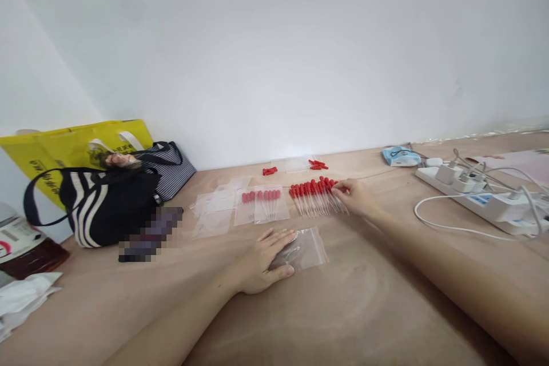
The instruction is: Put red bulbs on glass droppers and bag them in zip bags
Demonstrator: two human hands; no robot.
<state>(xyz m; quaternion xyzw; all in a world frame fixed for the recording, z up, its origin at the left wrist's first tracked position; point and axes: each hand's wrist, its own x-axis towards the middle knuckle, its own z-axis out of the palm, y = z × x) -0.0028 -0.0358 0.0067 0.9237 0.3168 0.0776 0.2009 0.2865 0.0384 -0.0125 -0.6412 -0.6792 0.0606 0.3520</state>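
Note:
My left hand lies with its fingers apart on a clear zip bag on the table. At the right end of a row of red-capped droppers, my right hand has its fingertips pinched at a red bulb; the clear stems point toward me. Two filled bags of droppers lie left of the row. Further left are several flat clear bags. Behind the row are loose red caps and a smaller cluster of red caps.
A black bag, a yellow bag and a striped bag stand at the left. On the right lie a white power strip with cables and a blue packet. A white wall rises behind.

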